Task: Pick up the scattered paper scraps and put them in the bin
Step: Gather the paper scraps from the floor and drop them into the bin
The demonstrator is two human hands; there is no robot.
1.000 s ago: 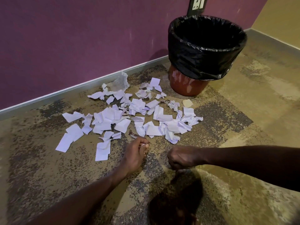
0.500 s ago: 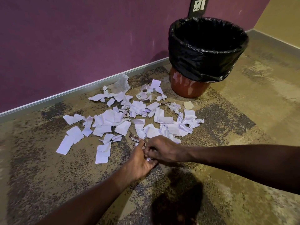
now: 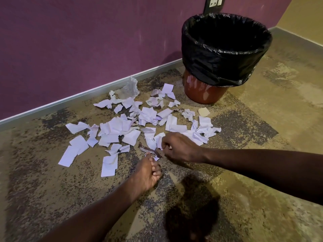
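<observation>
Head view: brown bin (image 3: 206, 92) at one o'clock, against the purple wall (image 3: 78, 41), lined with a black bag (image 3: 218, 67) folded over the rim; inside dark, contents impossible to tell. White paper scraps (image 3: 122, 126) strewn over the mottled floor (image 3: 262, 137) from nine to twelve o'clock, all outside the bin, nearest ones just beside its base. Crumpled clear plastic (image 3: 130, 89) at eleven o'clock by the skirting. Right hand (image 3: 180, 147) at centre, fingers curled, pinching a white scrap (image 3: 160, 139) at the pile's near edge. Left hand (image 3: 148, 172) at six o'clock of it, fingers curled around small scraps (image 3: 153, 157).
</observation>
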